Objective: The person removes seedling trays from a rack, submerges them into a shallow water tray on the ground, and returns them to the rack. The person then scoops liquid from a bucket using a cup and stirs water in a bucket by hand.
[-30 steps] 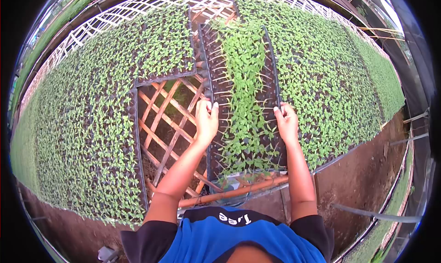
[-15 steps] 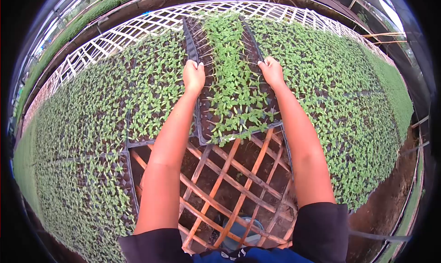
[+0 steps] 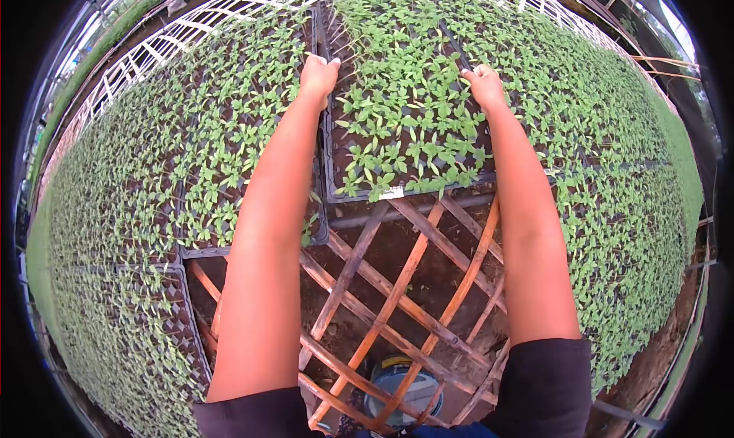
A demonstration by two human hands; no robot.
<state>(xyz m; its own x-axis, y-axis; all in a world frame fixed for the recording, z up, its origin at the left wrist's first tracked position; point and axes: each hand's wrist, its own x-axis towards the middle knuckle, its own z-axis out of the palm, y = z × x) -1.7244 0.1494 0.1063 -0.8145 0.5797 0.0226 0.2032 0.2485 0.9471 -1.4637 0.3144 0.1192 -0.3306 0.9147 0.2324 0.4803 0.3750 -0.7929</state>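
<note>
A black seedling tray full of dark soil and leafy green seedlings lies between my two arms, with a small white label on its near edge. My left hand is closed on the tray's left rim, toward its far part. On the opposite rim, my right hand is closed too, thumb on top and fingers mostly hidden underneath. The tray rests among neighbouring seedling trays, its near edge reaching over the lattice.
More seedling trays spread out on both sides. In front is a crisscross wooden lattice, with a bucket beneath it. Pale lattice slats run along the far side.
The tray has gone from bowed, its seedlings bunched in the middle, to flatter and wider. Both hands have moved farther up in the view and slightly apart, still holding the rims.
</note>
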